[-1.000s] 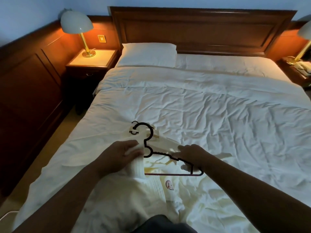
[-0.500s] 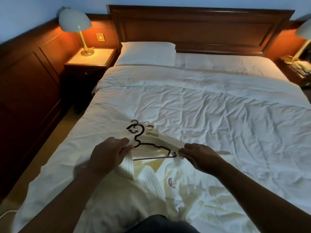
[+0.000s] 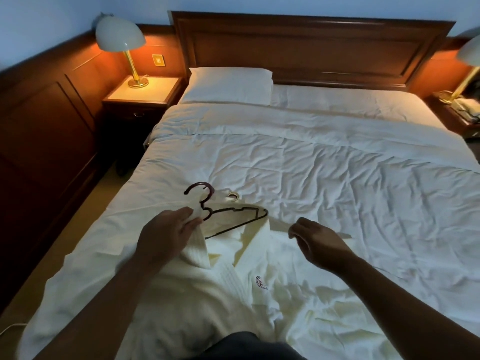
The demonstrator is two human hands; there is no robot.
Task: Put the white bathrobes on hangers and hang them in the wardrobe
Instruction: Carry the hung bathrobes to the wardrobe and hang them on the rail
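The left hand pinches the ribbed collar fabric of the white bathrobe between thumb and fingers, the cloth bunched at the fingertips just beside the neck of the hanger. The right hand hovers apart from the robe's right shoulder, fingers curled loosely inward and holding nothing; whether the fingertips touch the cloth cannot be told

Hanger: thin, dark, rigid wire or plastic, triangular frame with stepped notches along the upper arm and a rounded hook. It lies flat on the robe's collar area, hook pointing toward the headboard, right tip resting at the collar fold

Bathrobe: cream-white, soft, with a ribbed or waffle weave on the lapels and a smoother body. It lies spread face-up at the foot edge of the bed, slightly left of centre, lapels forming a V. A small dark red round emblem is stitched on the chest. A second pale hook or ring shows just beyond the collar, too small to identify

Bed cover: white, matte, heavily creased. One rectangular pillow lies at the head edge, left side. Headboard and wall panelling: dark polished wood. A domed lamp with a brass stem stands lit on the left nightstand
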